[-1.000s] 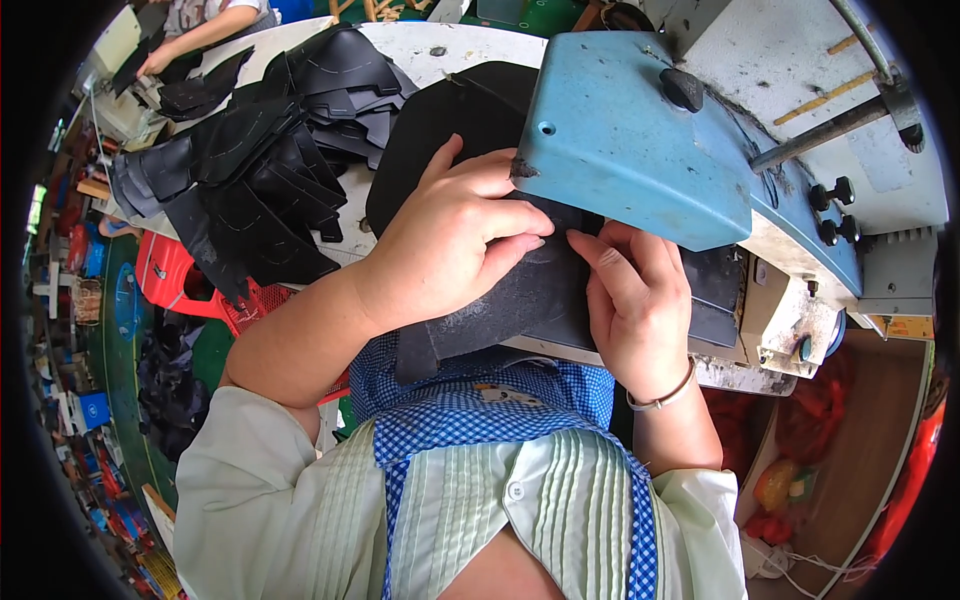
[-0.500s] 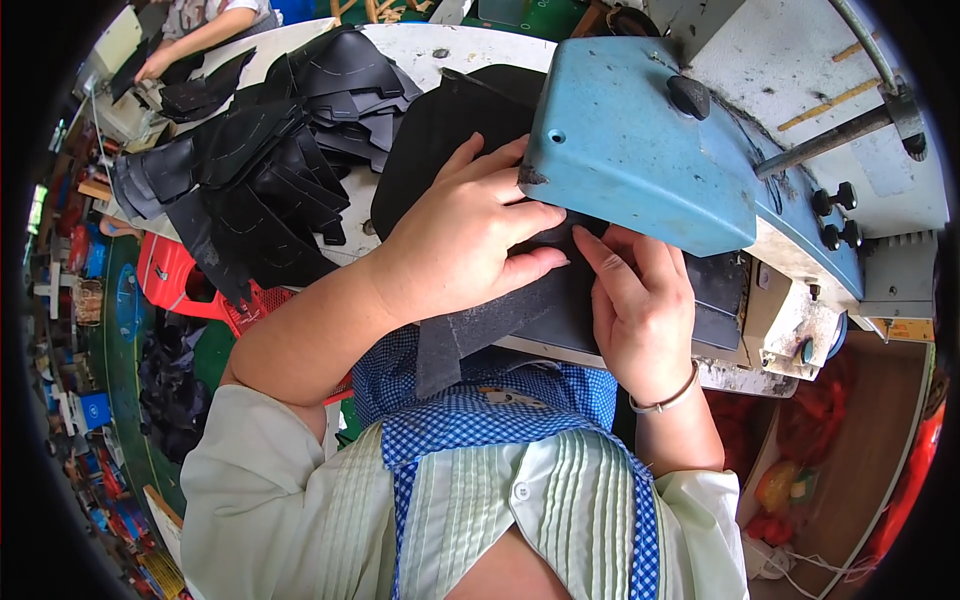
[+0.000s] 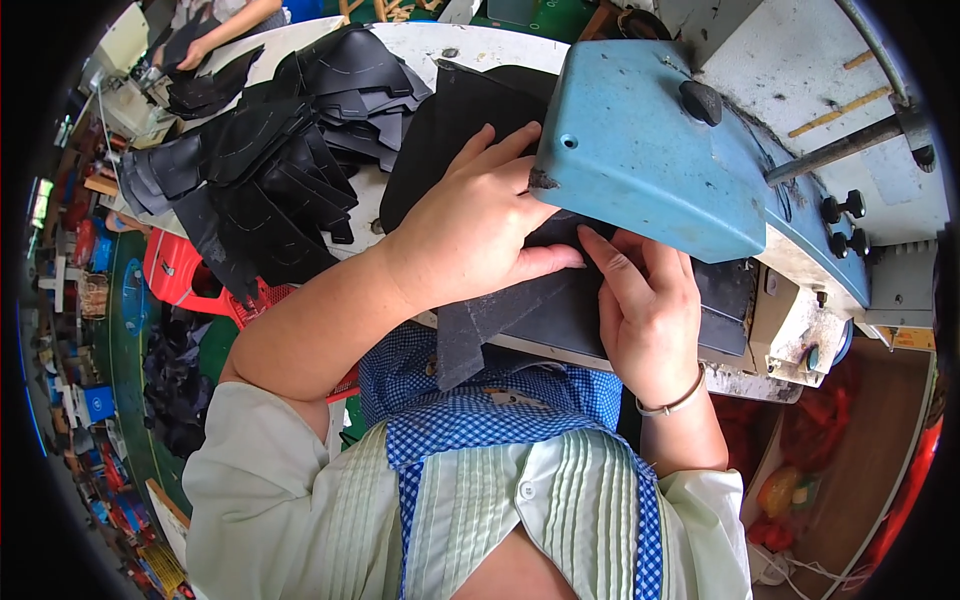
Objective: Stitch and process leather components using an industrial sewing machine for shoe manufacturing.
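A dark, flat sheet piece (image 3: 515, 315), like leather or synthetic material, lies under the blue machine head (image 3: 650, 150). One grey, rough strip of it hangs over the table's near edge. My left hand (image 3: 475, 225) rests on the piece from the left, fingers stretched and thumb apart. Some of its fingertips disappear behind the machine head. My right hand (image 3: 650, 320), with a bracelet at the wrist, is closed on the piece at the right, its fingers bent and index fingertip pressing down. The machine head covers its other fingertips and the working point.
Left of my hands, black cut pieces (image 3: 260, 160) with pale stitch marks are heaped on the white table (image 3: 480, 45). A red plastic chair (image 3: 180, 270) stands below the heap. At the far left, a co-worker's hand (image 3: 195, 52) holds a dark piece. Black knobs (image 3: 845, 205) project from the machine.
The sheet piece has shifted slightly right under the machine head. My left hand has moved with it, and its index fingertip is now hidden. My right hand stays nearly in place.
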A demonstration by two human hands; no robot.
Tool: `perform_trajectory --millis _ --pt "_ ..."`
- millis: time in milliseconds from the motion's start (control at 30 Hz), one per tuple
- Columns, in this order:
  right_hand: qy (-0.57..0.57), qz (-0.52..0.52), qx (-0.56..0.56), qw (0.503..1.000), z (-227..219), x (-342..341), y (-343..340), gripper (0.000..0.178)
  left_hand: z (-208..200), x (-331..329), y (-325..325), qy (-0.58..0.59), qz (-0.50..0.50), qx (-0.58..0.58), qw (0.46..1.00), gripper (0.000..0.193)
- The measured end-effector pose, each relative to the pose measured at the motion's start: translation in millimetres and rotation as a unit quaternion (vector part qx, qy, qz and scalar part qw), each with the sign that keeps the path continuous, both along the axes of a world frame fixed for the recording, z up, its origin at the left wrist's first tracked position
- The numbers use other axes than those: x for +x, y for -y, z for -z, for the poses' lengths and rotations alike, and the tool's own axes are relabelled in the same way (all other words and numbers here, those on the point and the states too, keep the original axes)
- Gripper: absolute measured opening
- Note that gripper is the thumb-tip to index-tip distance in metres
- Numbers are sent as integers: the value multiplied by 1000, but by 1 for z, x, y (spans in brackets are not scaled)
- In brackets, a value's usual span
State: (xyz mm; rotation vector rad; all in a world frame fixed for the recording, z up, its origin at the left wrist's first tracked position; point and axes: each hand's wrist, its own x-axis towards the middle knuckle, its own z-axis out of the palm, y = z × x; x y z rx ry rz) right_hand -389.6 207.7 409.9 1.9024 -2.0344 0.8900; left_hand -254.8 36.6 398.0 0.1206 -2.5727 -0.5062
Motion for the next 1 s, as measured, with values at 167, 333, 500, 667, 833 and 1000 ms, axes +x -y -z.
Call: perform_trajectory --millis 167,333,500,667,833,1000 --pt "6 -2 -1 1000 1 0 0 36 -2 -4 8 5 -2 2 1000 55" --pt "2 7 6 1000 2 -2 -2 49 -10 -6 18 19 -5 52 998 53" --pt "13 2 5 1000 2 -3 -3 47 -15 -12 29 23 -8 72 997 53" --pt "28 -12 -18 999 -1 -1 -2 26 -9 -15 51 32 -59 6 998 54" --pt "116 -91 -26 989 5 -9 -9 41 -12 33 32 68 -33 -58 995 70" --pt "11 -241 192 951 -28 19 -7 93 -13 75 -13 -25 34 98 994 27"
